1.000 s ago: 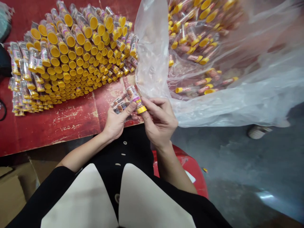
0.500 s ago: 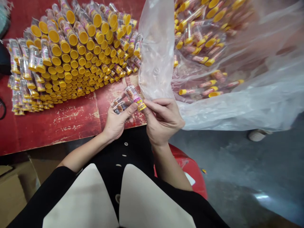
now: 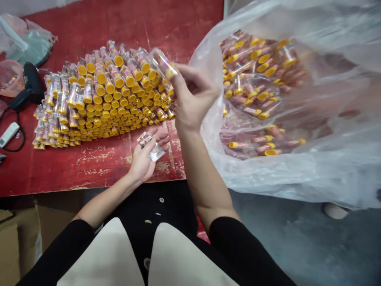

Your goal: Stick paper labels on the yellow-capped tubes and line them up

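My right hand (image 3: pixel 193 95) is closed on a clear tube (image 3: pixel 162 63) with a yellow end, raised at the right end of the stack of tubes (image 3: pixel 113 99). The held tube is slightly blurred. Low over the table's front edge, my left hand (image 3: pixel 145 159) faces palm up, its thumb across a few small printed labels (image 3: pixel 145 140) and a shiny pale piece (image 3: pixel 156 152). Its other fingers are stretched out. The stacked tubes lie with their yellow caps toward me, wrapped in clear film.
A large clear plastic bag (image 3: pixel 214 51) at the right holds many loose yellow-capped tubes (image 3: pixel 264 71). On the worn red table (image 3: pixel 178 24), a black handheld scanner (image 3: pixel 31 85), a pink basket (image 3: pixel 12 79) and a white device (image 3: pixel 9 135) sit at the left. Cardboard (image 3: pixel 18 238) is below.
My right hand has left my left hand and risen toward the stack with the tube. The left hand keeps the labels, its fingers more spread. The view has shifted, so the stack appears lower.
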The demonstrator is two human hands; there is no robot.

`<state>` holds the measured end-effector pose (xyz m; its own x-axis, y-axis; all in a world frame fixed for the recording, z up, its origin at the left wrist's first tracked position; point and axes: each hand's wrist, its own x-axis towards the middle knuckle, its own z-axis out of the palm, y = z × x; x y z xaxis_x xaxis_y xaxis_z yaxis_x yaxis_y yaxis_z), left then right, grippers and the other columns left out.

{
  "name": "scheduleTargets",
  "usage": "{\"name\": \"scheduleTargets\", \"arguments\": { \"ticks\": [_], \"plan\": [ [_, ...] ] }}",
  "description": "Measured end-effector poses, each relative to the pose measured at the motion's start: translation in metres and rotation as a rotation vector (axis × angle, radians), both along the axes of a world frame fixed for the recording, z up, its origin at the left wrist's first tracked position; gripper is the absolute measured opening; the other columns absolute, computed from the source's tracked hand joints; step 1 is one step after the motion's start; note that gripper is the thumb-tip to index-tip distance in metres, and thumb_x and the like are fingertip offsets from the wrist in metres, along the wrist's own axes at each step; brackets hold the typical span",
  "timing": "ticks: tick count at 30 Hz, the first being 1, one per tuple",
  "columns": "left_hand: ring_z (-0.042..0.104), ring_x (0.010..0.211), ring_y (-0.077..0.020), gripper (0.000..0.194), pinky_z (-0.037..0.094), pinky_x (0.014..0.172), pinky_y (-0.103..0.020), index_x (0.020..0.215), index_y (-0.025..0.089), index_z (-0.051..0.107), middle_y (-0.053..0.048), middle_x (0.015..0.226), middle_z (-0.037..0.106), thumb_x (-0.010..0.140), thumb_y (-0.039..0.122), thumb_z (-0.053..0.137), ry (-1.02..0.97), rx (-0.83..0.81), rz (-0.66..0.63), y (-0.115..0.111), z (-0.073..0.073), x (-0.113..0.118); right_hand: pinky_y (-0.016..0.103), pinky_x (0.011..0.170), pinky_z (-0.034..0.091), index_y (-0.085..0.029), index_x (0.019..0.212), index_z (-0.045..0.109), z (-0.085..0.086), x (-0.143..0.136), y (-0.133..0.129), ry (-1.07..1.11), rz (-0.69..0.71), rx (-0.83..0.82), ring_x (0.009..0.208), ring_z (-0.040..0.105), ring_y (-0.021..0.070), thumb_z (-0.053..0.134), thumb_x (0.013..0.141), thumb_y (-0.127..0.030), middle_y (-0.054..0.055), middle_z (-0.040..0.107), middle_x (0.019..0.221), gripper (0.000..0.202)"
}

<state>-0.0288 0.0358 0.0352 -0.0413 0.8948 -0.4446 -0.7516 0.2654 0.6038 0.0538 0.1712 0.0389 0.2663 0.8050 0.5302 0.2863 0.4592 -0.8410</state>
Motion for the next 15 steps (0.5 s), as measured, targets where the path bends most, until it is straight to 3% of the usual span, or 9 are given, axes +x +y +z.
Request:
{"name": "scheduleTargets", "arguments": {
  "ticks": [3,6,8,11,13,15],
  "plan": [
    [0.073,0.105,-0.0206,0.033,0.054,0.096,-0.035,0.121,0.014,0.063,-0.012,0.103,0.076,0.088,0.016,0.066,0.008,0.005,-0.020,-0.004,-0.003,-0.007,0.024,0.082,0.054,-0.011,0.103,0.073,0.036,-0.027,0.031,-0.172,0.064,-0.072,0.096,0.069,0.0114,0.042,0.089,-0.061,0.005,0.066,0.098,0.060],
    [0.074,0.097,-0.0163,0.035,0.055,0.091,-0.030,0.120,0.019,0.063,-0.009,0.104,0.077,0.086,0.020,0.071,0.048,-0.026,-0.033,-0.006,-0.005,-0.015,0.021,0.085,0.052,-0.009,0.107,0.069,0.048,-0.026,0.016,-0.328,0.121,-0.120,0.091,0.067,0.0056,0.046,0.093,-0.053,0.004,0.068,0.102,0.052],
    [0.074,0.088,-0.0112,0.031,0.056,0.083,-0.022,0.115,0.020,0.066,-0.005,0.103,0.077,0.085,0.022,0.073,0.093,-0.046,-0.029,-0.005,-0.008,-0.019,0.022,0.085,0.055,-0.016,0.113,0.068,0.031,0.002,-0.005,-0.370,0.079,-0.081,0.091,0.066,0.0067,0.053,0.097,-0.039,0.004,0.068,0.107,0.031],
    [0.072,0.077,-0.0065,0.024,0.053,0.067,-0.013,0.103,0.020,0.068,-0.001,0.097,0.077,0.082,0.026,0.077,0.144,-0.086,-0.053,0.000,-0.015,-0.019,0.028,0.083,0.056,-0.022,0.107,0.069,-0.018,0.090,-0.031,-0.467,-0.073,-0.066,0.092,0.065,0.0126,0.057,0.096,-0.027,0.004,0.069,0.102,0.017],
    [0.071,0.071,-0.0064,0.023,0.050,0.060,-0.012,0.094,0.019,0.067,0.000,0.088,0.077,0.078,0.029,0.080,0.157,-0.114,-0.087,0.002,-0.019,-0.013,0.032,0.080,0.054,-0.018,0.086,0.071,-0.051,0.163,-0.041,-0.597,-0.149,-0.154,0.082,0.062,0.0139,0.065,0.089,-0.024,0.004,0.066,0.087,0.009],
    [0.070,0.067,-0.0075,0.022,0.050,0.058,-0.013,0.088,0.017,0.066,0.000,0.081,0.075,0.076,0.029,0.081,0.152,-0.136,-0.117,0.002,-0.019,-0.003,0.029,0.071,0.048,-0.016,0.063,0.065,-0.074,0.224,-0.044,-0.704,-0.094,-0.263,0.064,0.050,0.0096,0.078,0.076,-0.026,0.000,0.056,0.066,0.021]
  ]
}}
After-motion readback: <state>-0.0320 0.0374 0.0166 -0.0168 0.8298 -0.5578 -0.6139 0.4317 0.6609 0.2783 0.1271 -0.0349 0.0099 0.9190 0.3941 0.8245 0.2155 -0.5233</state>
